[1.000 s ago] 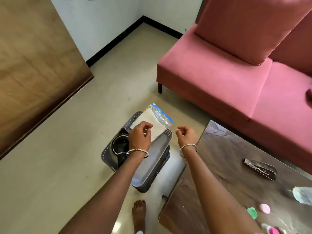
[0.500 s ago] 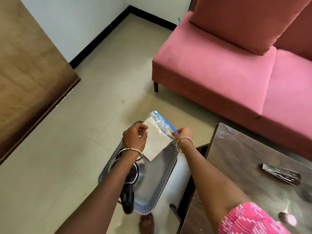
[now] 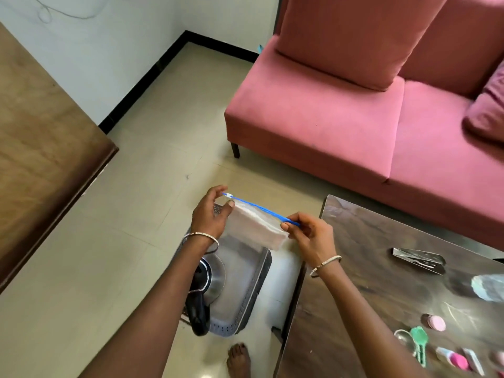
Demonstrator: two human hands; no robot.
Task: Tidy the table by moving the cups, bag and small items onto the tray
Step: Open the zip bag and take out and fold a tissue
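A clear zip bag [image 3: 256,227] with a blue zipper strip and white paper inside is held level in the air above the grey tray [image 3: 253,285]. My left hand [image 3: 211,214] pinches the bag's left end by the white slider. My right hand [image 3: 311,237] pinches its right end at the zipper. The tray stands on the floor left of the dark table [image 3: 368,282] and holds a steel cup [image 3: 211,279] with a black handle, partly hidden by my left forearm.
On the table lie a dark foil packet [image 3: 417,260], a crumpled clear wrapper [image 3: 488,287], a pink round item [image 3: 436,321], a green item [image 3: 420,339] and small pink-white pieces [image 3: 455,360]. A pink sofa [image 3: 341,110] stands behind; a wooden surface [image 3: 35,148] is at left. My foot [image 3: 238,360] is near the tray.
The bag has been lifted and turned from tilted upright to level, stretched between both hands. My right hand has shifted right along the zipper. The view has swung toward the table.
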